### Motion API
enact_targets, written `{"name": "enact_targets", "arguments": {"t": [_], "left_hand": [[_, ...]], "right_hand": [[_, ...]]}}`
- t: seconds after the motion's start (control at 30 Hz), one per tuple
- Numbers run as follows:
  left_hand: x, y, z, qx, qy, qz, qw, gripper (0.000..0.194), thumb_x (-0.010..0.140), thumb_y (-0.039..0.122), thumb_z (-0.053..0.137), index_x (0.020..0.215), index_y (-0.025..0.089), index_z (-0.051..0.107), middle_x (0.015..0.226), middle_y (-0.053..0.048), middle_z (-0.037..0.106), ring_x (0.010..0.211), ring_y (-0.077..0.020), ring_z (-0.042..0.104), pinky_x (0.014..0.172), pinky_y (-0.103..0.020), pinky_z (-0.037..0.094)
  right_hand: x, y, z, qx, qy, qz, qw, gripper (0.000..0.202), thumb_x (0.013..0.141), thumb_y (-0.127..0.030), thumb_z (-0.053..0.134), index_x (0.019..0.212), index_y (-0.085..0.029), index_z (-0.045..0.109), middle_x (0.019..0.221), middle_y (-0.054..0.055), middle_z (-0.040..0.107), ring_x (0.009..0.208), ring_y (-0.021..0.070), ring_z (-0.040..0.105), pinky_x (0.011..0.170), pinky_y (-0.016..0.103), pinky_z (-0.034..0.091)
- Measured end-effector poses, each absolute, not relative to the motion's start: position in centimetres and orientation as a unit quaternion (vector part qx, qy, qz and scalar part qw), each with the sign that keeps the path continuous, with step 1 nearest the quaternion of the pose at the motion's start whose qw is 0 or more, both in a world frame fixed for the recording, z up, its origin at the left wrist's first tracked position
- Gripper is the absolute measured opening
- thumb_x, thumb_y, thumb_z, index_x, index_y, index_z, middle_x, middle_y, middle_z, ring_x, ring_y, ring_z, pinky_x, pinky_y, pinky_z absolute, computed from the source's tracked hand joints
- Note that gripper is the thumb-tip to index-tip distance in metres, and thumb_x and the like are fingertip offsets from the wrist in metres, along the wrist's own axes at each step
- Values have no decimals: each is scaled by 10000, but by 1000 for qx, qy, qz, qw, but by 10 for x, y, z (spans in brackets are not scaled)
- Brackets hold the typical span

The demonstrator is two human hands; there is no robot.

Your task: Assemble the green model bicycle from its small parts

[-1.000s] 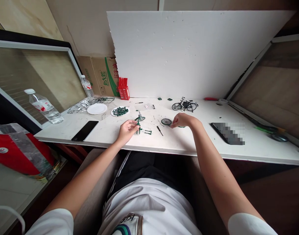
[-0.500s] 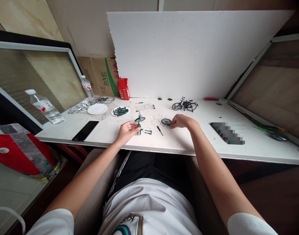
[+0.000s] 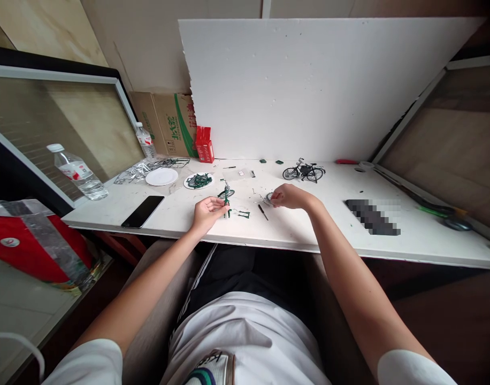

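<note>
My left hand (image 3: 208, 214) is closed, thumb and fingers pinching the green frame of a partly built model bicycle (image 3: 226, 195) that has one wheel showing. Just right of it on the table lies a small green forked part (image 3: 244, 214). My right hand (image 3: 288, 197) is above the table with its fingertips pressed together over a loose spoked wheel (image 3: 268, 197), covering the wheel's right side. What those fingers grip, if anything, is hidden. A slim black screwdriver-like tool (image 3: 263, 212) and several tiny thin pieces lie close by.
A finished black model bicycle (image 3: 304, 171) stands behind my right hand. Green parts fill a white plate (image 3: 188, 182), beside another white plate (image 3: 162, 176). A phone (image 3: 143, 212) and a water bottle (image 3: 77, 172) are at left; a pixelated dark object (image 3: 372, 216) lies right.
My right hand has shifted left, from the wheel's right edge to over it, hiding more of it. My left hand still holds the bicycle frame, which has tilted slightly.
</note>
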State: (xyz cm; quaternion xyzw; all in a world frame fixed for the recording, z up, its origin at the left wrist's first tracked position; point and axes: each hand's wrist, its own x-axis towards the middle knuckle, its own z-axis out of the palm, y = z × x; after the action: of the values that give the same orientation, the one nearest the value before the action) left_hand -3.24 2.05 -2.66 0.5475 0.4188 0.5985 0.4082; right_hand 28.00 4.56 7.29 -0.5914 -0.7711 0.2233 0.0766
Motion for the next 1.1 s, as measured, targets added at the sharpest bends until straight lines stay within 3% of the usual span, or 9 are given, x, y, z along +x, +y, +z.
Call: {"name": "enact_targets", "arguments": {"t": [0.13, 0.2, 0.3, 0.47, 0.7, 1.1], "left_hand": [[-34, 20, -29, 533, 417, 617, 402, 487, 600, 353, 979, 948, 143, 711, 955, -112, 768, 872, -200, 736, 870, -370, 605], [-34, 20, -29, 529, 421, 622, 395, 504, 603, 349, 977, 975, 138, 710, 949, -109, 761, 863, -195, 733, 863, -369, 610], [-34, 20, -29, 521, 431, 623, 393, 526, 592, 343, 979, 989, 133, 704, 903, -92, 749, 833, -185, 726, 838, -359, 613], [-31, 18, -25, 518, 444, 621, 386, 534, 597, 337, 965, 1020, 136, 707, 851, -75, 741, 798, -183, 718, 811, -351, 612], [-29, 16, -25, 539, 439, 618, 366, 508, 645, 296, 916, 1087, 147, 714, 848, -69, 735, 783, -185, 719, 772, -331, 602], [-26, 18, -26, 540, 443, 624, 350, 469, 646, 312, 918, 1036, 147, 718, 847, -74, 733, 748, -177, 702, 742, -325, 587]], "right_hand": [[247, 42, 55, -492, -767, 322, 257, 209, 897, -286, 729, 1059, -165, 782, 916, 80, 831, 880, 207, 773, 747, 250, 546], [226, 38, 44, -446, -738, 403, 306, 286, 911, -349, 746, 1128, -163, 757, 922, 88, 831, 861, 189, 776, 659, 221, 525], [198, 31, 28, -433, -674, 484, 353, 353, 842, -417, 830, 1047, -143, 742, 901, 108, 824, 753, 179, 759, 508, 198, 457], [181, 27, 11, -388, -652, 535, 372, 405, 793, -476, 868, 995, -142, 762, 890, 94, 819, 666, 128, 701, 519, 192, 471], [177, 27, 10, -373, -666, 533, 364, 412, 775, -504, 882, 950, -142, 793, 849, 94, 817, 664, 143, 703, 542, 217, 495], [170, 26, 17, -401, -642, 524, 390, 340, 767, -443, 901, 884, -146, 783, 795, 84, 804, 616, 136, 685, 544, 231, 537]]}}
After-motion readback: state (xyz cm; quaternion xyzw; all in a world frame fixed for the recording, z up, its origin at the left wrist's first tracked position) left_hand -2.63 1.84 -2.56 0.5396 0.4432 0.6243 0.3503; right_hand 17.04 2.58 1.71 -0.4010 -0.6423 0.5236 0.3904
